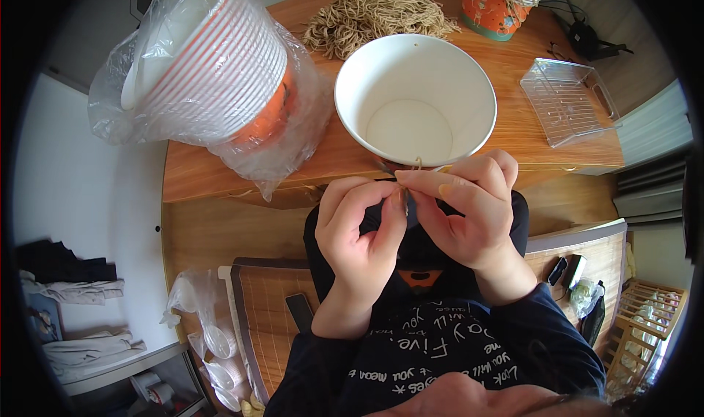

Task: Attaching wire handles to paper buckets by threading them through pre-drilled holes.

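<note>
A large paper bucket (414, 87), white inside, stands at the near edge of the wooden table. A short end of tan cord (419, 162) pokes up at its near rim, and a small hole shows in the far rim. Just in front of that rim my two hands meet, fingertips almost touching. My left hand (363, 230) pinches thumb against index finger, and my right hand (469, 208) pinches from the other side. Both seem to grip the cord, though most of it is hidden by the fingers. Behind the bucket lies a loose heap of tan cords (381, 17).
On the left, a tall stack of nested paper buckets (213, 65) leans in clear plastic wrap. More orange-patterned buckets (499, 6) stand at the back right with cords hanging over them. A clear plastic tray (568, 101) sits at the table's right. A dark phone (299, 312) lies behind my left elbow.
</note>
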A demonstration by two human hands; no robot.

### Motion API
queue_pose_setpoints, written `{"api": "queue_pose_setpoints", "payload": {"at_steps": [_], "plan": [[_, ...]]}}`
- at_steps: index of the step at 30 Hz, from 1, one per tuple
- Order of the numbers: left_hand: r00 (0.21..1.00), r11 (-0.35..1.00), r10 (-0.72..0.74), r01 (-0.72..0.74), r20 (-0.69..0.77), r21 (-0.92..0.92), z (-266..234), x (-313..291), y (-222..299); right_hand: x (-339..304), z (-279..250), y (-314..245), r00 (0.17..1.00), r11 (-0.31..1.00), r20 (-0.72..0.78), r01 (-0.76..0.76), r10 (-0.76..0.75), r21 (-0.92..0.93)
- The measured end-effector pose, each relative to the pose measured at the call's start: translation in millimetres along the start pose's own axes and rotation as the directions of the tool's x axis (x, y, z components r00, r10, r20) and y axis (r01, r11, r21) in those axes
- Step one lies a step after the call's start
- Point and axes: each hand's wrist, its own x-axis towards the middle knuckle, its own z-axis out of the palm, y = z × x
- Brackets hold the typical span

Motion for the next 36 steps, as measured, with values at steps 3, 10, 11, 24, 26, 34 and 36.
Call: {"api": "queue_pose_setpoints", "payload": {"at_steps": [3, 10, 11, 24, 26, 34, 36], "plan": [[1.0, 1.0, -0.026, 0.026, -0.004, -0.014, 1, -2, -1, -2, 0, 1, 1.0, 1.0, 0.005, 0.007, -0.007, 0.0], [0.991, 0.98, 0.132, -0.125, -0.032, 0.156, 1, -3, -3, -2, 1, 4, 1.0, 0.997, -0.011, 0.022, -0.021, 0.071], [0.991, 0.98, 0.132, -0.125, -0.031, 0.155, 2, -3, -3, -1, 1, 4, 1.0, 0.997, -0.011, 0.021, -0.02, 0.069], [0.94, 0.833, 0.341, -0.31, 0.015, 0.458, 0, 0, -4, -4, -1, 5, 0.998, 0.998, -0.062, 0.012, -0.008, 0.065], [0.944, 0.84, 0.329, -0.298, 0.011, 0.453, 1, -1, -3, -3, -2, 5, 0.997, 0.998, -0.072, 0.012, -0.008, 0.064], [0.998, 0.997, -0.057, 0.059, 0.039, -0.056, 10, -4, -1, -10, 4, 13, 0.996, 0.975, -0.081, -0.025, 0.044, 0.22], [0.994, 0.989, -0.099, 0.103, 0.04, -0.108, 10, -7, -1, -14, 4, 13, 0.996, 0.967, -0.056, -0.057, 0.073, 0.248]]}}
